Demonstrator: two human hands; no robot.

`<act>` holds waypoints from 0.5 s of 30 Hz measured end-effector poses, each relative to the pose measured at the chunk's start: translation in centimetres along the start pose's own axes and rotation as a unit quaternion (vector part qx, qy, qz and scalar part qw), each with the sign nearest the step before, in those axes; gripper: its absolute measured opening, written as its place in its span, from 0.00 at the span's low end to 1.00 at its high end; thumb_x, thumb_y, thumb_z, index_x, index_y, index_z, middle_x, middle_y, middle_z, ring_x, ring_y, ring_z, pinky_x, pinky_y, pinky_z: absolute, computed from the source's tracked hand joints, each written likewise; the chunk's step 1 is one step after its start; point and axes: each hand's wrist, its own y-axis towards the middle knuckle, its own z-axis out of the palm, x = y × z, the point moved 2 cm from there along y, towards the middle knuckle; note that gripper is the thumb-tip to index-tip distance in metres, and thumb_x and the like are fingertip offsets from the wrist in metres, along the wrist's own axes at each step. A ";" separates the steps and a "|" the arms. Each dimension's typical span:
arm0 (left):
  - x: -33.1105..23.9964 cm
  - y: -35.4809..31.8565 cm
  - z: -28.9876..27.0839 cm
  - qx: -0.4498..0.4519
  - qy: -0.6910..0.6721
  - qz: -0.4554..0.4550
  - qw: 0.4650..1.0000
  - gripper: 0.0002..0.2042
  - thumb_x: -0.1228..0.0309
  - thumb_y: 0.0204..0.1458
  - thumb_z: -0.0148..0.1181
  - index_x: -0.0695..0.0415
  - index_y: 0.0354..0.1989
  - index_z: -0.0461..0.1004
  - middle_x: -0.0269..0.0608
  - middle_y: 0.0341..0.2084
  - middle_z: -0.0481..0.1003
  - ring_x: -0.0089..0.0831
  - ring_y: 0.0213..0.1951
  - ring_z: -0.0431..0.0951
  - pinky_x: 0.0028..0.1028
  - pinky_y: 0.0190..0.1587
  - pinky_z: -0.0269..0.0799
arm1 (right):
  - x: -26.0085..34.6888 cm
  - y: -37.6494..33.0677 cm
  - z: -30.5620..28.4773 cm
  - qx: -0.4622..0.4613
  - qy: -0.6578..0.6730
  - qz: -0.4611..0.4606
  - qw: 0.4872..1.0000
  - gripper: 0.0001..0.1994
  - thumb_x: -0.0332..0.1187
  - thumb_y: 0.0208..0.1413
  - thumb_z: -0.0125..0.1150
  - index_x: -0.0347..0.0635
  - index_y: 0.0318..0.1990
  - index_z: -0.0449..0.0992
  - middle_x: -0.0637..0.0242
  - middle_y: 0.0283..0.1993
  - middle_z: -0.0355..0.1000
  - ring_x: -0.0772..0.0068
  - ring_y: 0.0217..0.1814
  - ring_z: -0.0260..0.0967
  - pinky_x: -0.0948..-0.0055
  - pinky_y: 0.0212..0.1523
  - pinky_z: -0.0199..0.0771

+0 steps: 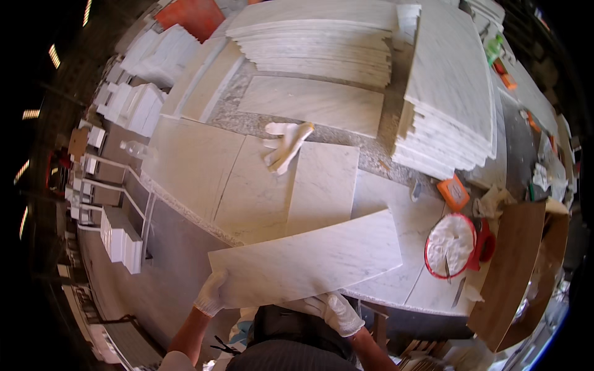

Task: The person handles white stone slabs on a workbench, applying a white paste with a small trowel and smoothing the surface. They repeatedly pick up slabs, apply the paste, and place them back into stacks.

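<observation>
I hold a long white marble tile (309,260) flat in front of me, above the near edge of the stone worktable (247,120). My left hand (210,294), in a white glove, grips the tile's left end. My right hand (334,311), also gloved, holds the tile's near edge from below, right of the middle. Several marble tiles (260,185) lie flat side by side on the table just beyond the held tile. A crumpled pair of white gloves (286,145) lies further back on the table.
Tall stacks of marble tiles stand at the back (322,43) and right (448,93). A red-rimmed bucket of white paste (450,245) and an orange block (453,191) sit at the right. A brown board (516,266) leans at the right. More tile stacks (120,238) are on the floor left.
</observation>
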 end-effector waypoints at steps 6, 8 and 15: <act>0.9 -2.0 -2.4 -0.019 0.014 -0.026 0.999 0.32 0.63 0.50 0.66 0.61 0.62 0.62 0.45 0.55 0.71 0.37 0.56 0.72 0.41 0.60 0.68 | -0.4 2.5 0.7 -0.202 -0.039 -0.059 0.977 0.29 0.41 0.51 0.70 0.48 0.60 0.67 0.67 0.59 0.68 0.64 0.63 0.63 0.59 0.61 0.68; 0.3 -2.5 -3.6 -0.016 0.005 -0.032 0.999 0.35 0.63 0.48 0.68 0.61 0.63 0.61 0.46 0.57 0.69 0.38 0.57 0.70 0.41 0.61 0.66 | -0.3 2.5 1.5 -0.184 -0.042 -0.066 0.980 0.27 0.39 0.51 0.70 0.48 0.58 0.69 0.68 0.56 0.70 0.65 0.59 0.68 0.62 0.58 0.71; -4.5 -3.0 -6.3 0.151 -0.101 -0.037 0.983 0.35 0.70 0.50 0.65 0.59 0.67 0.57 0.46 0.61 0.65 0.39 0.60 0.68 0.42 0.63 0.64 | 1.1 9.4 8.3 -0.136 -0.169 -0.127 0.968 0.26 0.30 0.50 0.70 0.48 0.57 0.69 0.68 0.54 0.72 0.67 0.54 0.71 0.64 0.53 0.74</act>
